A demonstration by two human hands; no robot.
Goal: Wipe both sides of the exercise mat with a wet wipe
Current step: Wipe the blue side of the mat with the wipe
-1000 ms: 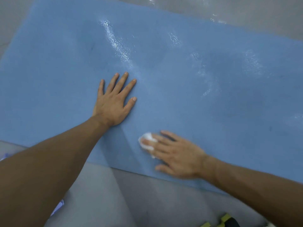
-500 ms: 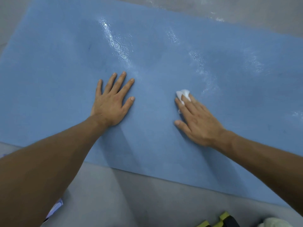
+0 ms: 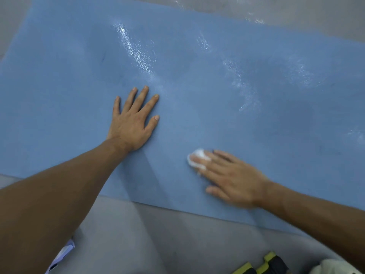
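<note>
A large blue exercise mat lies flat on the grey floor and fills most of the view, with shiny wet streaks across its upper half. My left hand lies flat on the mat with fingers spread, left of centre. My right hand presses a crumpled white wet wipe onto the mat under straight fingertips, close to the mat's near edge. The right hand is motion-blurred.
Bare grey floor runs along the mat's near edge. A white paper or packet sticks out beneath my left forearm. Yellow-and-black objects and something white sit at the bottom right.
My right hand has slid the wipe back from the middle of the mat toward me and the near edge. My left hand has stayed put.
</note>
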